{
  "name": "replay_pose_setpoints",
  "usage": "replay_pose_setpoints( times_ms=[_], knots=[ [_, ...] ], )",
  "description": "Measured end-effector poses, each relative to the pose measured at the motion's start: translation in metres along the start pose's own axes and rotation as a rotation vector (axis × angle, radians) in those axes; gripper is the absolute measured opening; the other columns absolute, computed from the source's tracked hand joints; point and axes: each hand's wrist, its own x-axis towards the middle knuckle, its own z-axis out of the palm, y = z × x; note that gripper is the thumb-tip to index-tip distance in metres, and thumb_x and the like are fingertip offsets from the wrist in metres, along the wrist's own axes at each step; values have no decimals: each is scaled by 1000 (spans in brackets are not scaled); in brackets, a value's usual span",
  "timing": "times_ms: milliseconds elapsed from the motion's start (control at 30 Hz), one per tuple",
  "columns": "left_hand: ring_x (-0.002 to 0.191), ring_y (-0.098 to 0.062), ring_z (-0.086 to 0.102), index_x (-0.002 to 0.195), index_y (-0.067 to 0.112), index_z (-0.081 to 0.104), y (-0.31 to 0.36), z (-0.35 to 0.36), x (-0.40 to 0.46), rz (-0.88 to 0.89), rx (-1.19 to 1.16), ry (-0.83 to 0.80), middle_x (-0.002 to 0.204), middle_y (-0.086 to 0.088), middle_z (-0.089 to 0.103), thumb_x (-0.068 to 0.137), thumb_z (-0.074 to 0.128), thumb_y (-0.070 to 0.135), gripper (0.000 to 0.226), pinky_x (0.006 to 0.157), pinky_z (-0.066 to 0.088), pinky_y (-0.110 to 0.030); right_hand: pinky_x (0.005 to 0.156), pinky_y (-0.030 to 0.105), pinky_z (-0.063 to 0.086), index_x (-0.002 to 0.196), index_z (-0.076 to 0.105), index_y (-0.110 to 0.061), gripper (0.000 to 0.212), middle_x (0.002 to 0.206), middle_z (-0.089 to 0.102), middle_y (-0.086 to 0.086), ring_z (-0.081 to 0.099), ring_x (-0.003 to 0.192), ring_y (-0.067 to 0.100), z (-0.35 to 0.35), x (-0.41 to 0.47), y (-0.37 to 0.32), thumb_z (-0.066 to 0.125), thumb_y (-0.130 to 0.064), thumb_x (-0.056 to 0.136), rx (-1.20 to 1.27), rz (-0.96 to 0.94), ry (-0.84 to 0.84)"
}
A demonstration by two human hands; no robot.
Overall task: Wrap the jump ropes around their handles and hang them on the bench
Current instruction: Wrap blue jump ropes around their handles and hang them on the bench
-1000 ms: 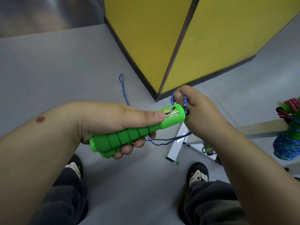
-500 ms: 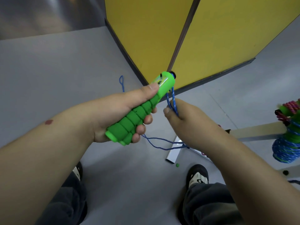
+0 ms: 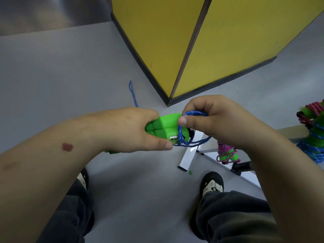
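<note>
My left hand (image 3: 138,130) grips the green ribbed handles (image 3: 164,126) of a jump rope, tips pointing right. My right hand (image 3: 215,120) pinches the blue rope (image 3: 194,113) between thumb and fingers just right of the handles. One loop of the rope lies around the handle tips, and slack hangs below them. A further stretch of the blue rope trails on the grey floor behind my left hand. The bench (image 3: 191,151) stands at the right, with wrapped ropes hanging on it: a pink one (image 3: 227,152) low down, blue and pink ones (image 3: 313,137) at the right edge.
A yellow partition (image 3: 175,41) with a dark base stands straight ahead, its corner close to my hands. My two shoes (image 3: 212,183) and dark trousers are below. A tiny green bit (image 3: 190,172) lies on the floor by the bench leg.
The handles have swung down from pointing up-right to lying level. My right hand has risen from below them to their tips, bringing a loop of blue rope around them.
</note>
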Motion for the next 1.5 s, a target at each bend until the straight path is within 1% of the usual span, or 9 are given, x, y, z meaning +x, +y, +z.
replay_pose_setpoints(
  times_ms=[100, 367, 433, 500, 667, 800, 933, 1300, 1500],
  knots=[
    [67, -8, 64, 90, 40, 59, -2, -3, -3, 63, -89, -84, 76, 7, 66, 55, 56, 96, 66, 66, 53, -36, 51, 19, 39, 80, 71, -7, 19, 59, 58, -3, 48, 52, 7, 3, 2, 2, 79, -24, 84, 184, 11, 25],
    [65, -19, 64, 93, 29, 69, -7, -10, -8, 247, -558, -204, 75, -5, 65, 63, 74, 75, 54, 66, 55, -42, 60, 29, 53, 78, 65, -10, 20, 62, 66, 6, 64, 54, 20, 9, 13, 7, 75, -27, 75, 763, 159, 48],
    [64, -22, 61, 84, 30, 68, -7, -11, -10, 299, -656, -209, 75, -6, 61, 68, 74, 68, 42, 64, 52, -42, 69, 34, 49, 78, 69, -12, 26, 68, 64, 9, 58, 61, 25, 12, 16, 9, 85, -29, 65, 819, 208, 34],
    [61, -23, 60, 82, 27, 67, -7, -13, -12, 348, -745, -181, 75, -5, 61, 72, 71, 64, 38, 57, 50, -36, 57, 30, 38, 70, 71, -18, 21, 68, 56, 7, 38, 62, 22, 17, 18, 11, 86, -22, 55, 831, 243, 30],
    [58, -22, 60, 82, 26, 70, -6, -16, -9, 254, -881, 49, 76, -6, 64, 67, 68, 70, 46, 50, 50, -33, 47, 27, 20, 69, 68, -20, 36, 58, 31, -3, 20, 52, 14, 29, 19, 7, 55, -27, 101, 645, 309, 64],
    [58, -15, 62, 83, 28, 64, -14, -16, -1, 53, -635, 284, 66, 4, 64, 67, 69, 84, 58, 59, 51, -37, 53, 34, 33, 86, 73, -21, 34, 63, 41, -1, 34, 56, 17, 31, 12, -6, 51, -43, 101, 219, 227, 10],
    [69, -10, 65, 91, 34, 66, -17, -11, 2, -121, -362, 289, 73, 5, 68, 73, 67, 79, 48, 60, 44, -29, 48, 21, 29, 89, 69, -14, 31, 59, 38, -5, 33, 48, 7, 29, 5, -11, 57, -39, 99, -96, 63, -48],
    [61, -11, 59, 87, 37, 65, -10, -7, 0, -23, -147, 36, 70, 5, 64, 66, 76, 78, 48, 58, 44, -31, 52, 16, 44, 79, 74, -12, 15, 60, 67, -6, 55, 53, 2, 10, 2, 0, 84, -24, 77, 155, 18, 12],
    [66, -10, 64, 95, 45, 69, -7, -10, -5, 112, -268, -105, 76, 9, 70, 60, 76, 83, 52, 67, 54, -40, 55, 30, 30, 79, 74, -12, 26, 63, 60, 6, 39, 59, 24, 11, 9, 9, 82, -36, 72, 415, 99, 13]
  ],
)
